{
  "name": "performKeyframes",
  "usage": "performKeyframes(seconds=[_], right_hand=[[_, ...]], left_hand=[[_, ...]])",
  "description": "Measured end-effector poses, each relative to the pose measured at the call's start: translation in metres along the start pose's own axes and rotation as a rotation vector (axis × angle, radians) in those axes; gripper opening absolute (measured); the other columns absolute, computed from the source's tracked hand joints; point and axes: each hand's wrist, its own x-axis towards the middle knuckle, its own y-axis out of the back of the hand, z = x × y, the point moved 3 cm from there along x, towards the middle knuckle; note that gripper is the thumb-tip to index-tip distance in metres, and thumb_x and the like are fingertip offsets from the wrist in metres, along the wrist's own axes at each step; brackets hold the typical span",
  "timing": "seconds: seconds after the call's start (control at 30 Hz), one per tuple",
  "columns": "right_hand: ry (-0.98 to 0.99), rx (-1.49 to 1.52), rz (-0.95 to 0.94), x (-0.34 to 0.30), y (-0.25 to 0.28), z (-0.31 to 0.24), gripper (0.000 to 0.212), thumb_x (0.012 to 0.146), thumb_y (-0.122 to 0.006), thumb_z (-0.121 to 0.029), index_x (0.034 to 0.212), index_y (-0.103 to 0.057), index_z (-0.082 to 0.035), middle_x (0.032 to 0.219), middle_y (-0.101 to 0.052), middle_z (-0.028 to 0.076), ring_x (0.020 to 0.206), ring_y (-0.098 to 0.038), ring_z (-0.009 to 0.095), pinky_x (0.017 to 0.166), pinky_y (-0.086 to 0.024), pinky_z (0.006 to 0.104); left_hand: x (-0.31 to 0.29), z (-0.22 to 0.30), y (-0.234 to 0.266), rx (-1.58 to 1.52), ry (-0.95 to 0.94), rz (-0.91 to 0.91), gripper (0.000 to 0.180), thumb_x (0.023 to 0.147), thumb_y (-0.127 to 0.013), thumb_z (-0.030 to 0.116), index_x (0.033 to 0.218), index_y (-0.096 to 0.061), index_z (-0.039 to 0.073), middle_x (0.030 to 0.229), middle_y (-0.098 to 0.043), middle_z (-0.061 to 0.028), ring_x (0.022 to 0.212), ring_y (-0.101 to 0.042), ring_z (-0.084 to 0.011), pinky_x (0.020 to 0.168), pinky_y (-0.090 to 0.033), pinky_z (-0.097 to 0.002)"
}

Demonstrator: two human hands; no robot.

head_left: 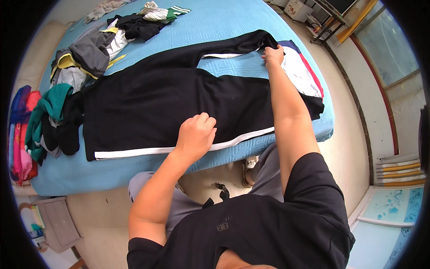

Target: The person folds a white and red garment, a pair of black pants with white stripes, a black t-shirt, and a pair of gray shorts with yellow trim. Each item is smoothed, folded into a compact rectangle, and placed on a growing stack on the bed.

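A pair of black trousers [148, 98] with white side stripes lies spread sideways over the light blue bed cover [224, 20]. Its waist end is at the left and its legs point right, with a gap between them. My right hand [273, 54] reaches to the hem of the far leg, thumb and fingers closed on the black cloth. Under that leg end lies a white garment [296, 74] with red and navy edging. My left hand [197, 134] rests over the near leg close to its white stripe. Its fingers are curled, and what is inside them is hidden.
A heap of grey and yellow clothing [89, 49] lies at the far left. Folded green, pink and blue garments [27, 130] sit at the bed's left end. Beyond the right edge stand a desk [329, 20] and a white cabinet [298, 10].
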Motion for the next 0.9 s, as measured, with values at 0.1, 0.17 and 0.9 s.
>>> performKeyframes(seconds=[0.1, 0.17, 0.9], right_hand=[[-0.1, 0.072, -0.198, 0.009, -0.004, 0.004, 0.064, 0.083, -0.062, -0.003, 0.145, -0.047, -0.008, 0.109, -0.069, 0.016, 0.07, -0.072, 0.024, 0.051, -0.054, 0.0339], [-0.037, 0.065, -0.224, 0.029, -0.01, 0.008, 0.066, 0.084, -0.061, -0.001, 0.147, -0.045, -0.009, 0.108, -0.069, 0.016, 0.07, -0.071, 0.024, 0.051, -0.054, 0.0344], [0.51, -0.527, 0.097, 0.096, 0.049, -0.013, 0.04, 0.082, -0.068, -0.03, 0.117, -0.072, -0.013, 0.118, -0.069, 0.018, 0.112, -0.064, 0.033, 0.097, -0.05, 0.043]], left_hand=[[0.001, -0.003, 0.003, -0.001, 0.014, 0.042, 0.015, 0.076, -0.072, 0.005, 0.087, -0.063, 0.005, 0.082, -0.057, -0.0089, 0.077, -0.062, -0.0289, 0.067, -0.051, -0.0399], [0.007, -0.005, 0.007, 0.006, 0.03, 0.061, 0.014, 0.076, -0.072, 0.005, 0.087, -0.063, 0.005, 0.081, -0.057, -0.0089, 0.076, -0.062, -0.0291, 0.067, -0.051, -0.0397], [0.017, -0.018, -0.008, 0.067, 0.031, 0.08, 0.018, 0.074, -0.073, 0.002, 0.089, -0.063, 0.004, 0.081, -0.056, -0.0095, 0.076, -0.06, -0.0299, 0.065, -0.049, -0.0404]])
